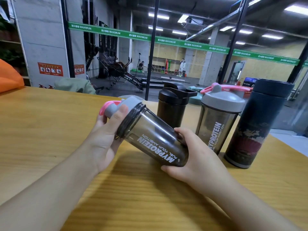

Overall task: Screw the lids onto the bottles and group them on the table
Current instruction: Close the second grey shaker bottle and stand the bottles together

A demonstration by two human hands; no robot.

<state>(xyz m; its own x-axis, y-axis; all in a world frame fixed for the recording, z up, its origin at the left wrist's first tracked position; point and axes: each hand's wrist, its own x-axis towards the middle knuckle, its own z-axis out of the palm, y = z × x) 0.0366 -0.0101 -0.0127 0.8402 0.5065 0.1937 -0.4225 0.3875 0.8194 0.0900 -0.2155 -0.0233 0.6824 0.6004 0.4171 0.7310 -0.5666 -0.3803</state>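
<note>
A smoky transparent shaker bottle (pixel 155 139) with white lettering is held tilted above the wooden table (pixel 50 130), its open threaded mouth pointing up and left. My right hand (pixel 191 157) grips its base end. My left hand (pixel 106 135) holds a grey lid with a pink flip cap (pixel 115 105) right at the bottle's mouth; the lid sits off the threads. Behind stand three closed bottles: a black shaker (pixel 173 105), a matching smoky shaker with grey and pink lid (pixel 218 117), and a dark blue flask with red print (pixel 255 124).
The table's far edge runs just behind the standing bottles, and its right edge lies past the dark flask. An orange object (pixel 8 77) sits at the far left. Behind glass is a gym room with equipment and two people far off.
</note>
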